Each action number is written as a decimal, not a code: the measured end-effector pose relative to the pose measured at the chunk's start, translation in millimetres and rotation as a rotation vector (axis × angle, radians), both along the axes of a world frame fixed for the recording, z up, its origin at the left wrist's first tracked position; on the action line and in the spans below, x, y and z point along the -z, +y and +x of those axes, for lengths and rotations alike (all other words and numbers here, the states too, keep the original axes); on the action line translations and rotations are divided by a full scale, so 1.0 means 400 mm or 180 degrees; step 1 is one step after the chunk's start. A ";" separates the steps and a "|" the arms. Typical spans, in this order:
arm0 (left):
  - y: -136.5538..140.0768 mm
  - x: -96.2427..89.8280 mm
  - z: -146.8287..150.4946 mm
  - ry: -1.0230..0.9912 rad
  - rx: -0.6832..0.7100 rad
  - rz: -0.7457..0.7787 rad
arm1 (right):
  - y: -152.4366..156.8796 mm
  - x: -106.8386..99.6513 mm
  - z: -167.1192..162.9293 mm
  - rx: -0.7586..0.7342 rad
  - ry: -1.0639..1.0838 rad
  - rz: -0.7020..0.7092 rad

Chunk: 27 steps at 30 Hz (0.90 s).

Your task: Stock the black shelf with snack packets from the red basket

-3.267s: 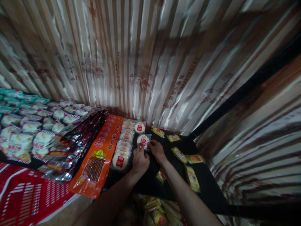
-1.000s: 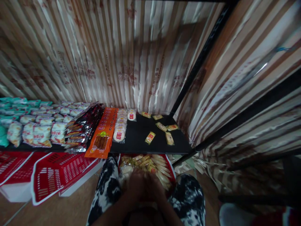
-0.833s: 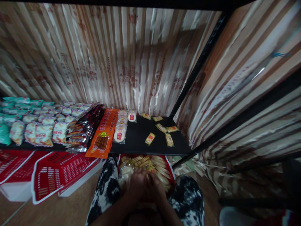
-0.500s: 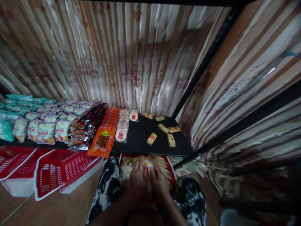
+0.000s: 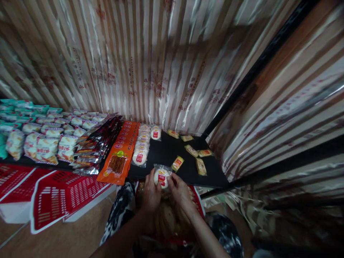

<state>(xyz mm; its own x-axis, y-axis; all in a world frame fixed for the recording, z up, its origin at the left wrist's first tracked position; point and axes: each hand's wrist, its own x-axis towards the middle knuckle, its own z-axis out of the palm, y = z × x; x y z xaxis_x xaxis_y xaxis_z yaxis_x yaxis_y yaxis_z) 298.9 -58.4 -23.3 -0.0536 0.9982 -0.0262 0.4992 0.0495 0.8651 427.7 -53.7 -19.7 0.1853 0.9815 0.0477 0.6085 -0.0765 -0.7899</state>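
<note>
Up it comes: I've just raised the round white packet (image 5: 162,177) from over the red basket (image 5: 200,206) to the black shelf's (image 5: 161,152) front edge, fingers of left hand (image 5: 151,193) and right hand (image 5: 180,191) clamped on its sides, so it's held, not lying.

The one head-worn camera looks forward and down from close in front of and above the flat black rectangular shelf (image 5: 162,152), facing the shiny beige-and-brown striped sheeting (image 5: 158,71) behind that shelf.
</note>
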 end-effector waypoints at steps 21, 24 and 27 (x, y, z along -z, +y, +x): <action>0.262 0.019 0.099 0.0539 0.0310 0.0167 | 0.426 -0.004 0.027 -0.0068 -0.0753 -0.0132; 0.307 0.019 0.102 0.0597 0.0305 0.0178 | 0.475 0.022 0.032 -0.0032 -0.0408 -0.0131; 0.345 0.016 0.102 0.0575 0.0288 0.0207 | 0.517 0.043 0.036 -0.0001 -0.0046 -0.0085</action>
<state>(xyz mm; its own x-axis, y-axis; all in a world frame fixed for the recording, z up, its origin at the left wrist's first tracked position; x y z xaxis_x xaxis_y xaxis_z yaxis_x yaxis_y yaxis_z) 339.8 79.7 -29.6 0.0383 0.9984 0.0405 0.6464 -0.0557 0.7610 442.1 153.1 -36.9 0.1846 0.9825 0.0243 0.6199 -0.0972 -0.7786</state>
